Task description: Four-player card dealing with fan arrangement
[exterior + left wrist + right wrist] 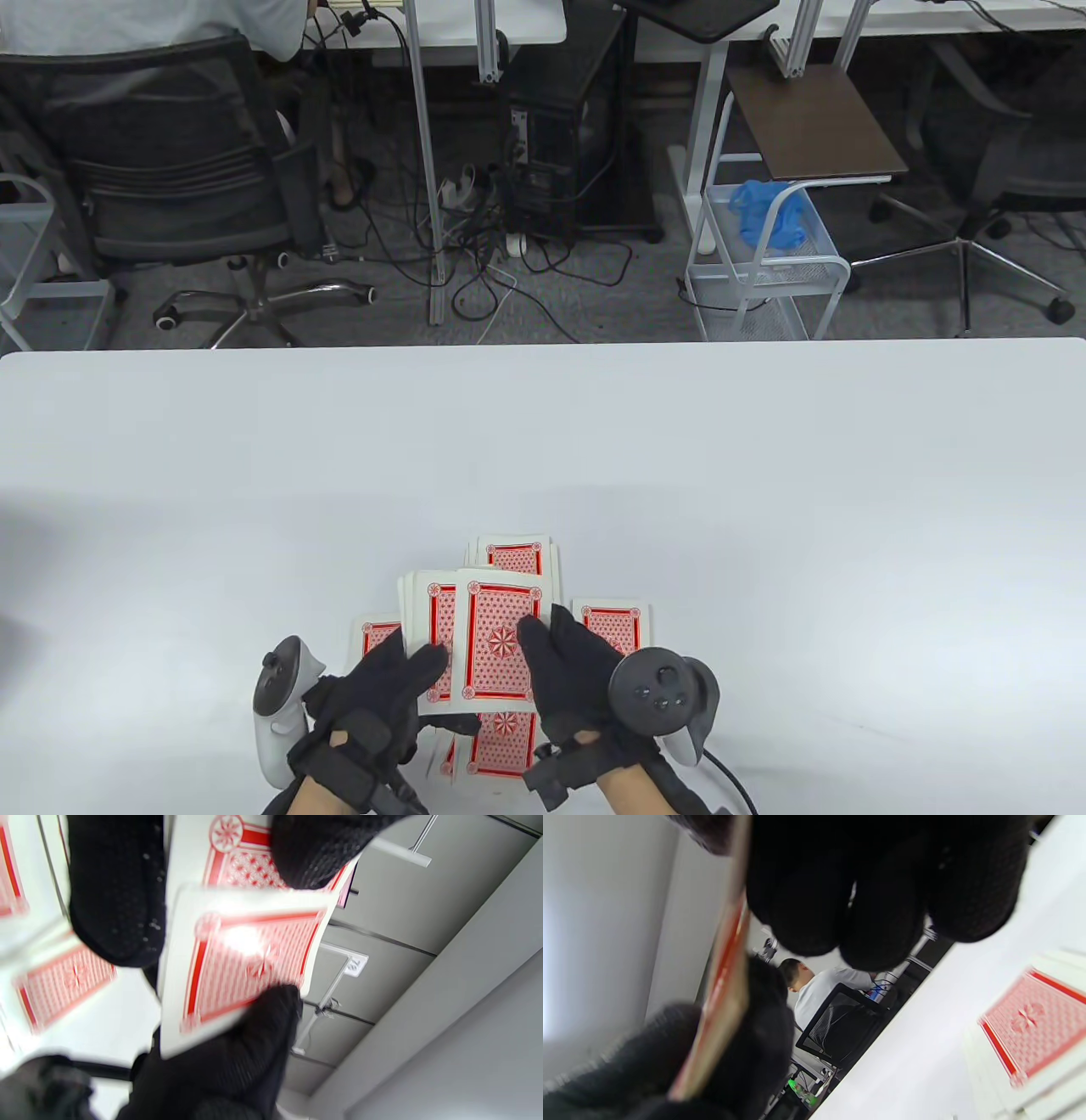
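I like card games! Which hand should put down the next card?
Probably the right hand. It already pinches the top card, while the left hand holds the deck. Piles on the table lie close: the far pile and the right pile.

Your cards (495,641) show white-bordered red backs with a starburst and lattice pattern, your gloves (373,705) black, your desk (543,441) white.
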